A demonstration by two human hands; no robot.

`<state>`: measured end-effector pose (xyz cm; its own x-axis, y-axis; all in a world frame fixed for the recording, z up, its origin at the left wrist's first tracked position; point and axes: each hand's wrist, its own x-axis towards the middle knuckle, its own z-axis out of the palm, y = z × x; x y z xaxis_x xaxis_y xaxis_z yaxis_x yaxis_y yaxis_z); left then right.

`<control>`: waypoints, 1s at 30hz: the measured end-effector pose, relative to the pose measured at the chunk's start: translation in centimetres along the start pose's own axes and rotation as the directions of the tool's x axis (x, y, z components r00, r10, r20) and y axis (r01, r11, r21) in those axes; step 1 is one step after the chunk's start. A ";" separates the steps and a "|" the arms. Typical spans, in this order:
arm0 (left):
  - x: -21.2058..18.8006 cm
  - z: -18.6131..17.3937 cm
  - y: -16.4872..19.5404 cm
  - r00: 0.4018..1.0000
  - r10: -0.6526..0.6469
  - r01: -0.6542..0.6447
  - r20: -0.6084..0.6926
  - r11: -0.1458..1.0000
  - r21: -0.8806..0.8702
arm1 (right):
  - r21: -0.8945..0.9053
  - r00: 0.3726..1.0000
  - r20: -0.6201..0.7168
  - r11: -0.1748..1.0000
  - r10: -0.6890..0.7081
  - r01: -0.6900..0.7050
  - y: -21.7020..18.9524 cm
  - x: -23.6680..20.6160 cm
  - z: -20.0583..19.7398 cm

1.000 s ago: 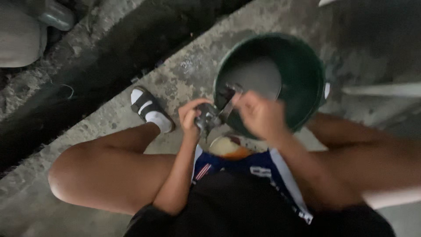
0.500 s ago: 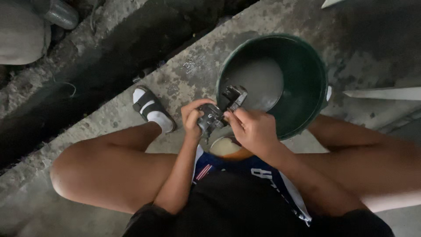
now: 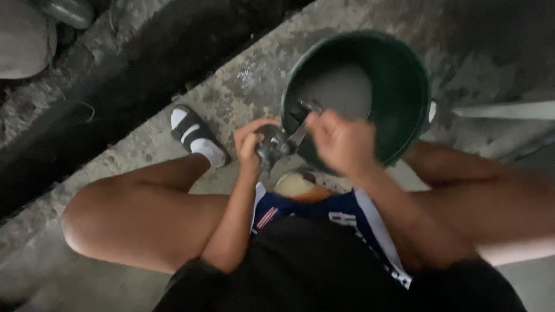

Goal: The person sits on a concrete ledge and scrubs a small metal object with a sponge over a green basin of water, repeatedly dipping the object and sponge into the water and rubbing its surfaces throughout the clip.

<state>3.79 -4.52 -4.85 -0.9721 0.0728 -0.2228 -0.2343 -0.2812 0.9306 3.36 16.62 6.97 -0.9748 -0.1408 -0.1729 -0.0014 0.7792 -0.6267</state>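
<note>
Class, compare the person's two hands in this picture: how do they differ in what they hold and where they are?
The left hand wraps around a small dark metal part, while the right hand grips a slim metal tool set against that part. The left hand sits beside the green bucket, over the concrete; the right hand overlaps the bucket's rim. Both are bare, closed and held between the knees.

1 green bucket (image 3: 404, 75), 1 small metal part (image 3: 272, 144), 1 sandal (image 3: 193, 134), 2 hands.
</note>
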 end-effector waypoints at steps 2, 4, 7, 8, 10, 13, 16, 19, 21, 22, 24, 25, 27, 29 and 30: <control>0.1 0.0 0.0 0.998 0.052 -0.052 0.017 0.998 -0.030 | -0.054 0.982 -0.041 0.982 -0.184 0.181 0.0 0.1 0.0; 0.1 0.0 0.0 0.998 0.069 -0.069 0.004 0.998 -0.012 | 0.004 0.992 -0.039 0.993 -0.119 0.119 -0.2 0.1 -0.1; 0.1 0.0 0.2 0.999 -0.021 0.022 -0.036 0.999 0.030 | -0.004 0.996 0.046 0.997 0.072 -0.072 -0.8 -0.1 -0.3; 0.1 0.0 0.3 0.997 -0.050 0.052 -0.052 0.998 0.043 | -0.032 0.988 0.073 0.990 0.136 -0.134 -0.8 -0.2 -0.4; 0.1 0.0 0.4 0.999 0.041 -0.041 -0.004 0.999 0.028 | -0.043 0.988 -0.061 0.990 -0.140 0.138 -0.9 -0.3 -0.4; 0.1 0.2 0.3 0.992 0.123 -0.123 0.007 0.992 -0.014 | -0.052 0.986 -0.040 0.986 -0.163 0.161 -0.6 -0.2 -0.3; -0.1 0.3 0.0 0.998 0.068 -0.068 0.004 0.998 0.008 | -0.020 0.998 0.009 0.998 0.056 -0.056 -0.3 0.1 -0.3; -0.2 0.2 -0.5 0.997 0.069 -0.069 -0.029 0.998 0.008 | -0.042 0.990 -0.070 0.992 -0.122 0.120 -0.7 0.5 -0.6; 0.0 0.1 -0.9 0.992 0.120 -0.120 -0.033 0.993 0.008 | -0.099 0.954 -0.130 0.961 -0.271 0.259 -1.1 1.0 -1.1; 0.1 0.0 -1.0 0.988 0.152 -0.152 -0.007 0.988 0.022 | -0.128 0.944 -0.166 0.956 -0.284 0.264 -1.3 1.2 -1.4; 0.2 0.0 -1.2 0.984 0.175 -0.176 0.016 0.982 0.069 | -0.139 0.958 -0.180 0.970 -0.223 0.200 -1.6 1.2 -1.7; 0.1 0.0 -1.2 0.987 0.159 -0.158 -0.006 0.982 0.101 | -0.122 0.979 -0.137 0.983 -0.154 0.138 -1.6 1.1 -1.8; 0.0 0.0 -1.1 0.991 0.124 -0.116 -0.042 0.982 0.147 | -0.087 0.986 -0.088 0.987 -0.141 0.133 -1.3 0.5 -1.7; 0.0 0.1 -0.8 0.985 0.168 -0.158 -0.049 0.974 0.160 | -0.086 0.942 -0.140 0.951 -0.306 0.296 -0.8 0.1 -1.3; 0.1 0.2 -0.6 0.986 0.165 -0.162 -0.027 0.982 0.095 | -0.066 0.962 -0.116 0.968 -0.249 0.242 -0.3 0.1 -1.1</control>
<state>3.85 -4.21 -5.36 -0.9973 -0.0004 -0.0739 -0.0724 -0.1966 0.9778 3.02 17.04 7.97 -0.9629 -0.2584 0.0777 -0.2523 0.7601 -0.5988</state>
